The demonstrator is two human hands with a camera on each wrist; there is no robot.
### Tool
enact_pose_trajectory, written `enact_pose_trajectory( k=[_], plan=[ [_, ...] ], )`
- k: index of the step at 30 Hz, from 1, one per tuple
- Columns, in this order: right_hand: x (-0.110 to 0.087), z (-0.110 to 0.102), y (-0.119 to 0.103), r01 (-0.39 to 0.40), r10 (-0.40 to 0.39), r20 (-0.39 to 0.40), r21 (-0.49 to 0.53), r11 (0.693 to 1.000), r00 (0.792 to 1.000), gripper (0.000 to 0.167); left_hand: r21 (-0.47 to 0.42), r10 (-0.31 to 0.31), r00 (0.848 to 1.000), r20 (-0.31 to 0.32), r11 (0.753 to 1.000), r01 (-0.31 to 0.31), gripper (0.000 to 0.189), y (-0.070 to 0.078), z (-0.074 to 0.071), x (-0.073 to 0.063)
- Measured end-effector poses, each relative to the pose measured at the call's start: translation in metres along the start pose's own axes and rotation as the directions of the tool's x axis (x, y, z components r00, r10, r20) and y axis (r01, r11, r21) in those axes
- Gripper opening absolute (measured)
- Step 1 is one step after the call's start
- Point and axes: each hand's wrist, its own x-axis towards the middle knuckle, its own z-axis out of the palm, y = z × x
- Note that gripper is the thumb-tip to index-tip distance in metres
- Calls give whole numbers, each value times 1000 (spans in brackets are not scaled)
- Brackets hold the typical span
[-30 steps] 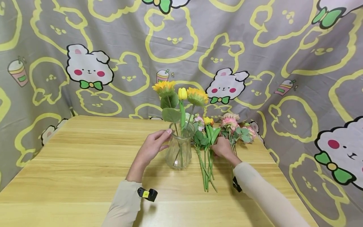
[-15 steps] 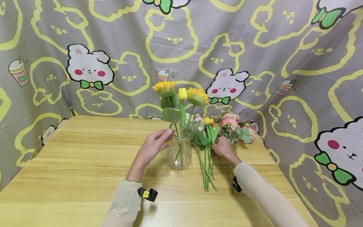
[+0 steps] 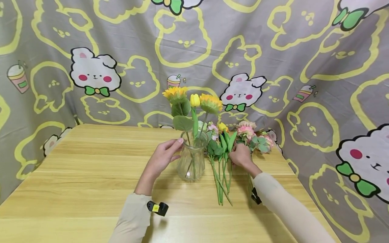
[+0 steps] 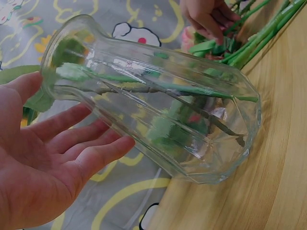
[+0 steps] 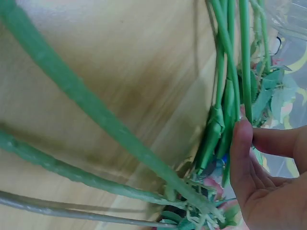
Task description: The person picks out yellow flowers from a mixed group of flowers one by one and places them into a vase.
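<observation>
A clear glass vase (image 3: 191, 167) stands upright on the table, holding two sunflowers (image 3: 211, 103), a yellow tulip (image 3: 195, 100) and some round green leaves. My left hand (image 3: 163, 156) is at the vase's left side with its fingers extended; in the left wrist view the fingertips (image 4: 120, 146) lie right along the glass. Several tulips (image 3: 224, 141) lie to the right of the vase, stems toward me. Among them my right hand (image 3: 241, 157) pinches one green tulip stem (image 5: 246, 62) between thumb and forefinger. That tulip's bloom is hard to make out behind the leaves.
Pink flowers (image 3: 247, 131) with grey-green leaves lie at the right, just beyond the right hand; their stems (image 5: 91, 105) cross the right wrist view. A pale pink flower (image 3: 213, 131) rests behind the vase. A patterned curtain (image 3: 133, 44) hangs behind the wooden table (image 3: 91, 168).
My right hand has shifted slightly to the right, drawing one tulip stem a little apart from the bunch. My left hand and the vase stay in place.
</observation>
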Motion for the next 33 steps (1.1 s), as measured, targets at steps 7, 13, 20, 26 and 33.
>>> enact_pose_trajectory(
  k=[7, 13, 20, 26, 33],
  plan=[
    [-3, -6, -8, 6, -5, -46, 32, 999, 999, 20, 4, 2, 1000, -1, 1000, -2, 60, -1, -1, 0],
    [-2, -8, -13, 13, -8, -80, 52, 999, 997, 14, 12, 0, 1000, -2, 1000, 0, 61, -2, -2, -1],
    [-4, -21, -19, -7, 19, -90, 123, 992, 996, 12, 19, -2, 1000, 1, 1000, 2, 61, 0, 0, 0],
    [-4, -28, -25, -8, 28, -81, 243, 970, 996, 10, 18, -5, 1000, -1, 1000, 5, 60, 1, 0, 0],
    [-5, -40, -34, -19, 40, -63, 304, 952, 997, 14, 15, -2, 1000, 1, 1000, 2, 60, 1, 0, -1]
  ],
)
